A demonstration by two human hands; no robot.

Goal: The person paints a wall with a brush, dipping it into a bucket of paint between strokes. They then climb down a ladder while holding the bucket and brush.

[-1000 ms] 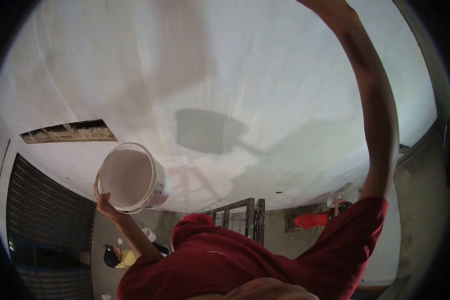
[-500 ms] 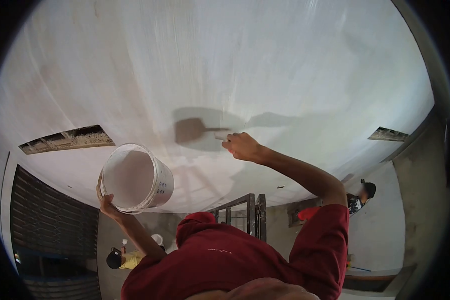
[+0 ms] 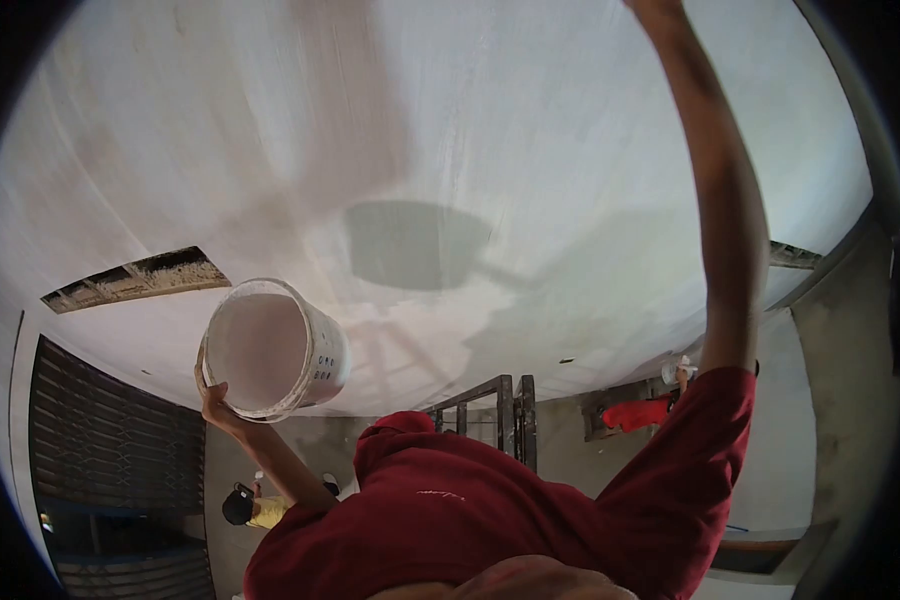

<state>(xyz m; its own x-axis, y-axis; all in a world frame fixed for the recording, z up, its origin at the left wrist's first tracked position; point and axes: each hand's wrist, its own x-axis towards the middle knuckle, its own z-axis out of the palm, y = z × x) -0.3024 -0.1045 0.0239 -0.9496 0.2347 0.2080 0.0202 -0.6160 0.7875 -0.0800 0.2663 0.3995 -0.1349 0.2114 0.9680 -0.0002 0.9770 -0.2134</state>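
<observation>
Bucket (image 3: 332,362), mouth tilted toward the camera, long axis slanting back rightward; held at left, rim and side pinched between left hand's (image 3: 213,393) thumb and fingers; right hand (image 3: 656,8) mostly cropped at top, grip impossible to tell; beyond, streaked pale wall (image 3: 530,120); below, dark metal frame (image 3: 506,420); pale pinkish interior, contents unclear.

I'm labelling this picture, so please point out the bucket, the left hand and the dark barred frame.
Bucket (image 3: 273,350): head view, on its inside.
Left hand (image 3: 215,401): head view, near the thumb's base.
Dark barred frame (image 3: 506,420): head view, on an upright.
</observation>
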